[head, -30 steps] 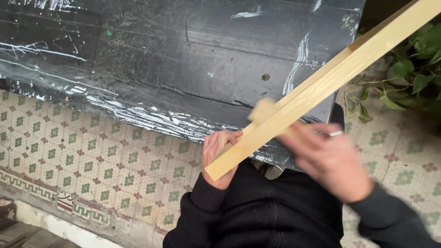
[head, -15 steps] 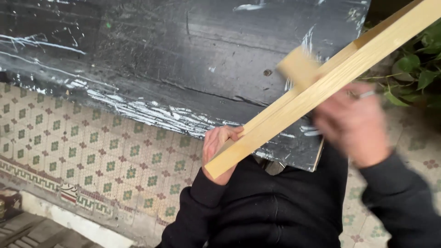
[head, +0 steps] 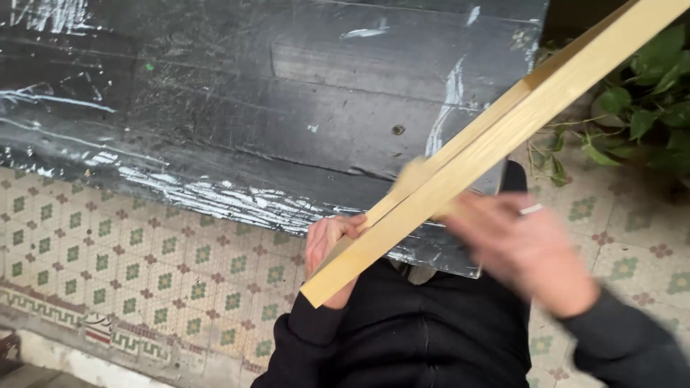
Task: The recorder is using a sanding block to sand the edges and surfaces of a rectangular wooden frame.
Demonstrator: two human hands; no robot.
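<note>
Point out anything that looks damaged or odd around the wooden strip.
The black board behind the wooden strip looks worn: white scrape marks run along its lower edge and streak its surface, and a small hole shows near its middle. The strip itself looks clean. The right hand is too blurred to judge.

A big black board (head: 237, 108), scuffed and streaked with white paint, is filling most of the upper view, its lower edge smeared white and ragged. A small round hole (head: 397, 130) is showing in its surface toward the right. Beneath it a tiled floor (head: 108, 259) is spreading out, cream tiles carrying small green and red flower motifs, with a patterned border (head: 86, 323) running along the bottom left. Over on the right, a green leafy plant (head: 640, 108) is trailing across the tiles beside the board.
</note>
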